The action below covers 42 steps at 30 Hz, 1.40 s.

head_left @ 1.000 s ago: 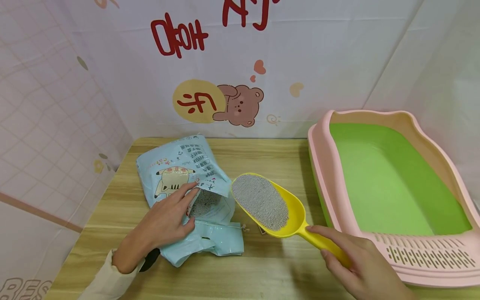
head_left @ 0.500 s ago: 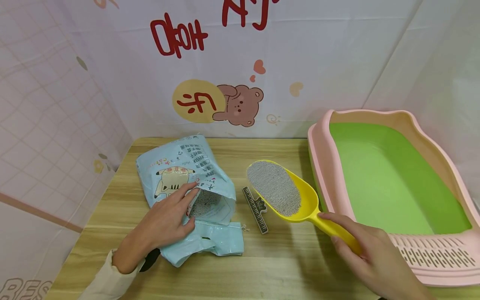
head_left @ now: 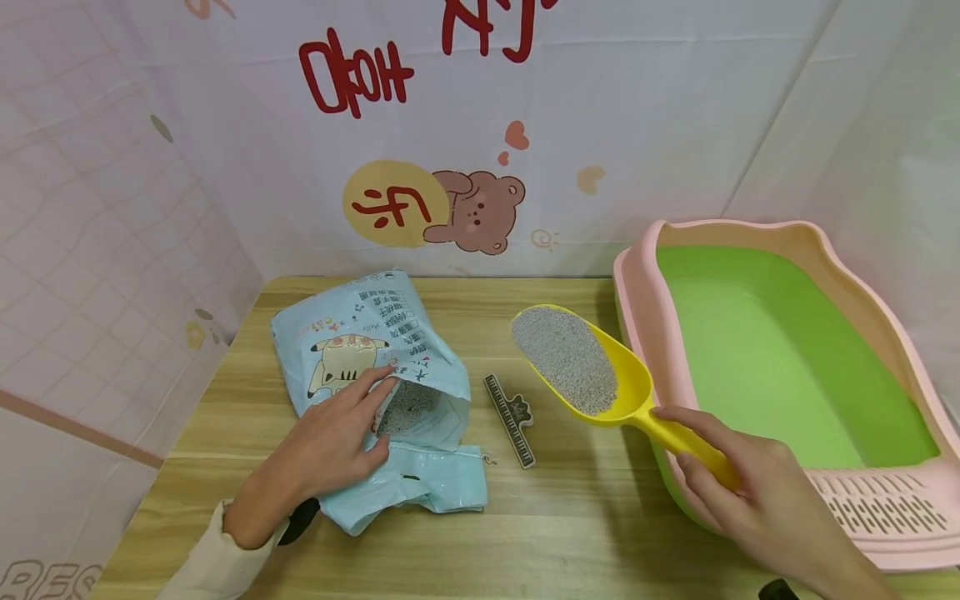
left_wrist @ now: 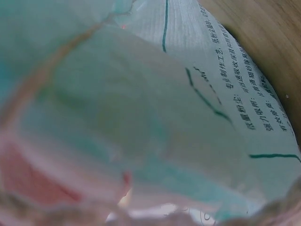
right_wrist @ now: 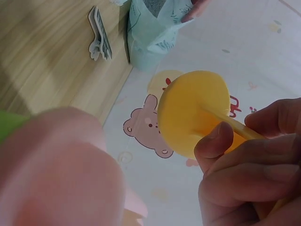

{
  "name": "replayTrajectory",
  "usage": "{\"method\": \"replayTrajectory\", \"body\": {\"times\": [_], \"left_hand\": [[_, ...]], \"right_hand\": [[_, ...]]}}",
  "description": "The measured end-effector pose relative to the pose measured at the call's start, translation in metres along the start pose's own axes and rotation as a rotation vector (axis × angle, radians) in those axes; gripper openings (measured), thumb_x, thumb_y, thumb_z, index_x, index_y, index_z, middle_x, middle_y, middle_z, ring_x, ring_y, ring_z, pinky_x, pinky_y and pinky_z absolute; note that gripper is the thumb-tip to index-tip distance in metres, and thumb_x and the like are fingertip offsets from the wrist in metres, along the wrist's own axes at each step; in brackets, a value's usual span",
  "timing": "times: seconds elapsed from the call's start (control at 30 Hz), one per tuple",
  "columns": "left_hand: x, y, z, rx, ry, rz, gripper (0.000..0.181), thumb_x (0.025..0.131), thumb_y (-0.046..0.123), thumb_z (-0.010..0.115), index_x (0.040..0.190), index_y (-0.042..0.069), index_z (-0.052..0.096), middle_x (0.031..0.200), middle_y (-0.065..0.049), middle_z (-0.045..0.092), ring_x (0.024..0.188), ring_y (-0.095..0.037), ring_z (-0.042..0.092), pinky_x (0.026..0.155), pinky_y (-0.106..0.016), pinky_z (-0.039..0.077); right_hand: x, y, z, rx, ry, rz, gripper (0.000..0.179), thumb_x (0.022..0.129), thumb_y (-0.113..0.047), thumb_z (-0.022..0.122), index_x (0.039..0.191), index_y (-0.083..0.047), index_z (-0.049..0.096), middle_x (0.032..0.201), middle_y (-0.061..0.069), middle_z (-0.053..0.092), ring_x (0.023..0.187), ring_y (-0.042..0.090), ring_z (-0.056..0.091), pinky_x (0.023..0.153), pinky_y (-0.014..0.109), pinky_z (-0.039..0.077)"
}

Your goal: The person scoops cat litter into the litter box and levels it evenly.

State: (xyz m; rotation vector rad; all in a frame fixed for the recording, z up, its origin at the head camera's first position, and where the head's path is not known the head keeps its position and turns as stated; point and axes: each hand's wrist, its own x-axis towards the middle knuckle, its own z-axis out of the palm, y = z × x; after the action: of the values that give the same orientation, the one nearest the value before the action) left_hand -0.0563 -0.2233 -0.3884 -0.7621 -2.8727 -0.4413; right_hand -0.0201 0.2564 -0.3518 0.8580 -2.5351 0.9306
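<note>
My right hand [head_left: 765, 492] grips the handle of a yellow scoop [head_left: 633, 387], its thumb and forefinger along the handle. Grey cat litter [head_left: 566, 354] fills most of the scoop, which is held level above the table, its handle end overlapping the litter box's left wall. On the left, a light blue cat litter bag [head_left: 427, 337] lies on its side with its mouth facing right and litter showing inside. My left hand [head_left: 333, 442] holds the edge of that mouth, fingers on the upper flap and thumb lower down. Blurred bag film [left_wrist: 155, 113] fills most of the left wrist view.
A litter box [head_left: 656, 308] with a pink rim and green base stands at the right. Between it and the bag lies a black-and-white bear-topped clip [head_left: 513, 421] on the wooden table [head_left: 555, 542]. A printed white cloth [head_left: 637, 100] hangs behind.
The right hand has carried the filled scoop right and slightly back, away from the bag mouth, uncovering the clip. The left hand has stayed on the bag.
</note>
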Motion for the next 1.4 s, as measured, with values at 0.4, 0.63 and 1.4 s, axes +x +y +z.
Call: {"method": "replayTrajectory", "body": {"times": [0.4,0.63,1.4], "left_hand": [[0.0,-0.001,0.0,-0.002,-0.002,0.002,0.072,0.087,0.013,0.078,0.154,-0.004,0.057,0.164,-0.016,0.05,0.085,-0.008,0.061,0.072,-0.041,0.056],[0.001,-0.001,0.0,-0.003,-0.012,-0.006,0.074,0.087,0.015,0.079,0.155,-0.003,0.057,0.164,-0.016,0.05,0.09,-0.012,0.063,0.074,-0.044,0.057],[0.0,-0.002,0.002,0.002,-0.007,0.003,0.073,0.087,0.014,0.079,0.155,-0.003,0.057,0.164,-0.016,0.05,0.093,-0.015,0.064,0.072,-0.043,0.057]], "right_hand": [[0.009,0.011,-0.01,-0.051,0.023,0.059,0.062,0.089,0.008,0.079,0.144,-0.02,0.07,0.066,-0.024,0.032,0.053,-0.008,0.026,0.047,0.015,0.03],[0.016,0.016,-0.018,-0.077,0.024,0.083,0.057,0.092,0.006,0.078,0.142,-0.021,0.071,0.066,-0.023,0.03,0.053,-0.006,0.024,0.048,0.017,0.028],[0.03,0.034,-0.055,-0.051,0.044,0.291,0.048,0.102,-0.001,0.072,0.146,-0.021,0.07,0.096,-0.006,0.076,0.061,0.004,0.055,0.043,0.025,0.036]]}}
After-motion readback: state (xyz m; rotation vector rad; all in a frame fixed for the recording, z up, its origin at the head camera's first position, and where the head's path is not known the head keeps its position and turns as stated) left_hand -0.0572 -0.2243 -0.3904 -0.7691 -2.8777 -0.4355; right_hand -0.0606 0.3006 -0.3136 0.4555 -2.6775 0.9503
